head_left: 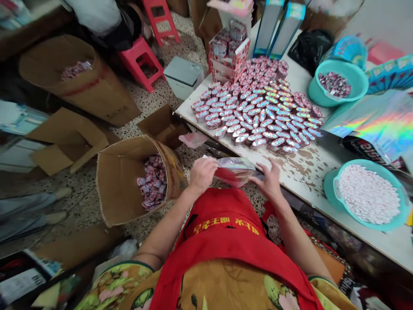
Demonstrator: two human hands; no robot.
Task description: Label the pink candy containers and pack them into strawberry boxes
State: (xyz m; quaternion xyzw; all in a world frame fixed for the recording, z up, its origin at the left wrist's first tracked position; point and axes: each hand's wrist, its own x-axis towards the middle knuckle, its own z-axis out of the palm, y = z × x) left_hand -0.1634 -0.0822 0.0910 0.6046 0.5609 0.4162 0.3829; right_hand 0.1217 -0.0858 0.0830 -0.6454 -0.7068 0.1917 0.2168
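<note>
A shiny, see-through plastic packet [235,165], blurred by motion, is held level in front of the red apron at the table's near edge. I cannot make out what is inside it. My left hand [202,174] is closed on the packet's left end, fingers pressed together. At the right end, my right hand [270,180] has its thumb and fingertips around the edge, the other fingers partly spread. Just beyond the packet, many small oval foil-topped packs [258,116] stand in tight rows on the white table [322,185].
A teal basin of white pieces [369,193] and another teal basin [325,92] stand at the right. A printed display box [230,56] is at the back. To my left are an open carton with wrapped pieces [129,181], a tall carton [97,90] and a pink stool [142,64]. A person sits beyond.
</note>
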